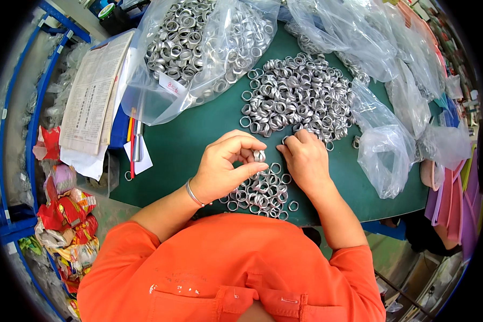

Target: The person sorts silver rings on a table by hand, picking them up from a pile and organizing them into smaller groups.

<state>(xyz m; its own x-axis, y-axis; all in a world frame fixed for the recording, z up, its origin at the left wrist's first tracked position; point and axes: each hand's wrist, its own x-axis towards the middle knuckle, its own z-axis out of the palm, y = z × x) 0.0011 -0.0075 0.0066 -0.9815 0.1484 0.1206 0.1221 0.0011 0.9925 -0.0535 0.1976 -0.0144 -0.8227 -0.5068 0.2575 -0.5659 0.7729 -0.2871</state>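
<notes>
— Where does the heap of silvery metal rings [300,99] lie?
— Directly beyond the right hand [309,161], the nearer one, its curled fingers at the heap's near edge; whether they grip anything cannot be told.
— And the left hand [219,165]?
— Left and short of the heap, pinching a metal ring [259,156]; a smaller ring cluster [260,194] lies on the heap's near side.

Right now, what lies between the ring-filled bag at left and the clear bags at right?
The head view shows a heap of loose metal rings there, on the green tabletop.
</notes>
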